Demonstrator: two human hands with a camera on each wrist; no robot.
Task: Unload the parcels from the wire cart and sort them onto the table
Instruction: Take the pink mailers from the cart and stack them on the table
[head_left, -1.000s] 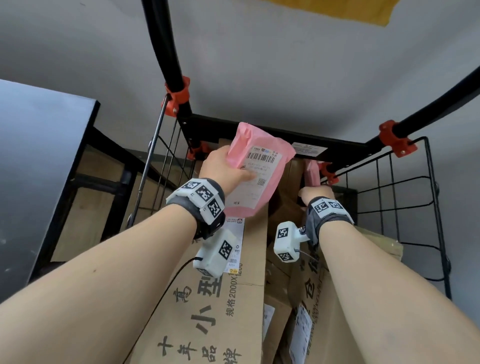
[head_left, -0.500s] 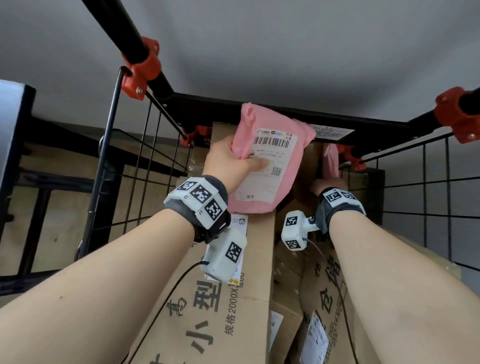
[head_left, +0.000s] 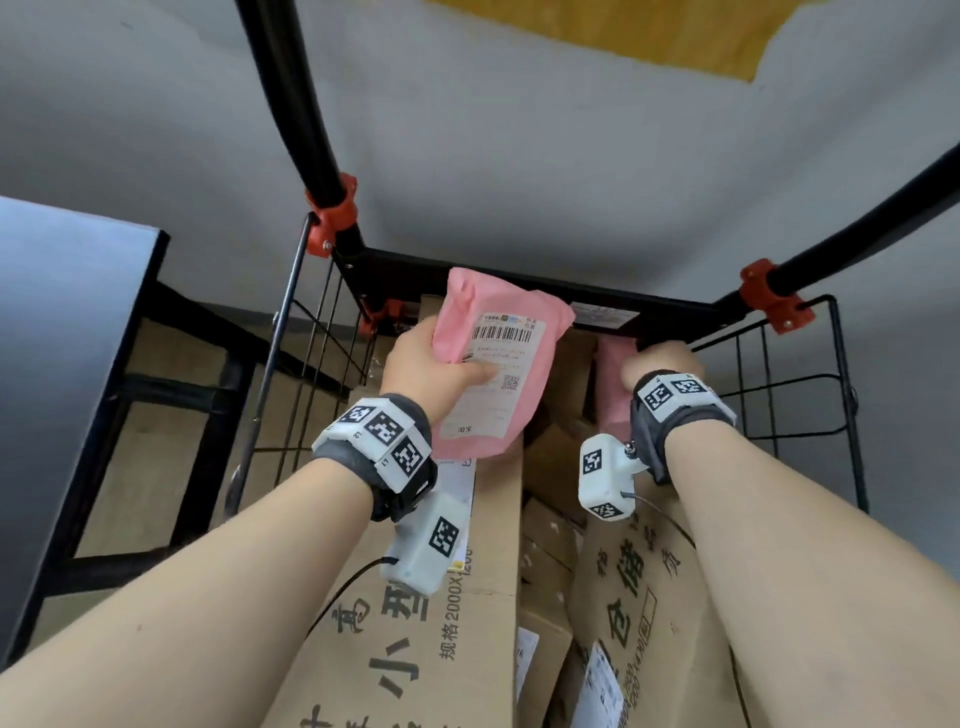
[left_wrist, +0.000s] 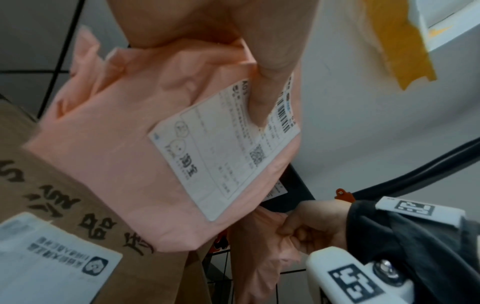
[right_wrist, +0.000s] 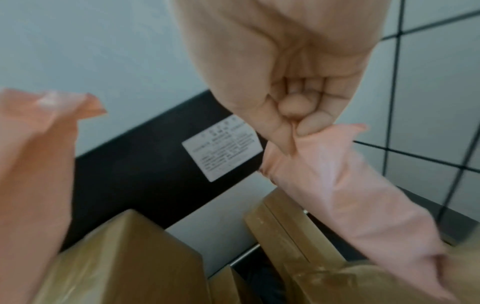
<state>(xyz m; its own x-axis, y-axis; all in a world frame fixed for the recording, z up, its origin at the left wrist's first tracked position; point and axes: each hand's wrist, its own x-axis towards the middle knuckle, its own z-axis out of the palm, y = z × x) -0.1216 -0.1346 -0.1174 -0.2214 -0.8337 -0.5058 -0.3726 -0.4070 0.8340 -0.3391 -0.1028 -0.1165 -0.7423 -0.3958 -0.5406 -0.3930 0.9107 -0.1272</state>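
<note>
My left hand (head_left: 431, 364) holds a pink mailer bag (head_left: 496, 364) with a white shipping label above the boxes in the wire cart (head_left: 779, 395), its thumb (left_wrist: 270, 82) pressed on the label (left_wrist: 228, 148). My right hand (head_left: 660, 364) pinches the top edge of a second pink mailer bag (head_left: 610, 384) that hangs down among the boxes at the cart's far end. In the right wrist view, thumb and forefinger (right_wrist: 293, 127) grip that bag (right_wrist: 363, 197) by its crumpled corner. Its lower end is wedged between brown boxes (right_wrist: 311, 242).
Long brown cardboard boxes (head_left: 415, 623) with printed characters fill the cart, one more (head_left: 639, 582) on the right. Black frame tubes with orange clamps (head_left: 332, 218) rise at the cart's corners. A dark table (head_left: 62, 332) stands to the left, a grey wall behind.
My right hand has pulled the second pink bag a little upward out of the boxes. The left hand keeps the first pink bag raised. The view has shifted between frames.
</note>
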